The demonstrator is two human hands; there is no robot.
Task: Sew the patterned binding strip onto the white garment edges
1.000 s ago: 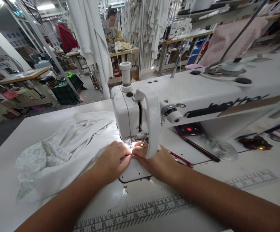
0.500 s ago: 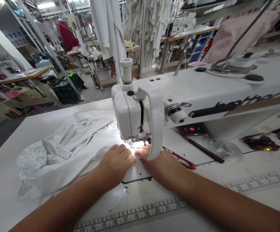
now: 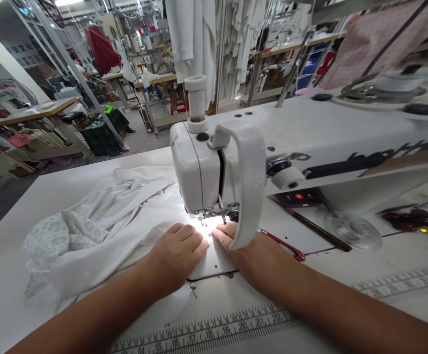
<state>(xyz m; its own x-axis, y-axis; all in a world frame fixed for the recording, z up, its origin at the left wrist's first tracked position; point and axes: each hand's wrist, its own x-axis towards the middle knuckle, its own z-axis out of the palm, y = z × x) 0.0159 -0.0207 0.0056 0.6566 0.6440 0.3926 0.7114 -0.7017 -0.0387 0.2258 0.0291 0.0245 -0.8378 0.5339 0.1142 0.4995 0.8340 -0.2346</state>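
Note:
A white sewing machine (image 3: 199, 167) stands before me, its lamp lighting the needle area. White cloth (image 3: 140, 233) lies bunched left of the needle, with a pale green patterned part (image 3: 62, 238) at its far left end. At the cloth's edge, just in front of the presser foot, my left hand (image 3: 179, 253) is closed with its fingers curled on the fabric. My right hand (image 3: 245, 248) is to the right of the needle, partly behind the white curved guard (image 3: 251, 182). Its fingertips are pressed together at the cloth edge on the metal plate (image 3: 214, 260); what lies under them is mostly hidden.
Red-handled snips (image 3: 291, 250), a dark stick (image 3: 319, 230), a phone (image 3: 298, 197) and a clear plastic disc (image 3: 354, 230) lie under the machine arm. A printed ruler (image 3: 217, 332) runs along the front table edge. Hanging white garments (image 3: 192, 39) and other workbenches stand behind.
The view has shifted slightly, so the machine appears larger and further right. The fingertips of my two hands are a little farther apart. The cloth lies almost the same.

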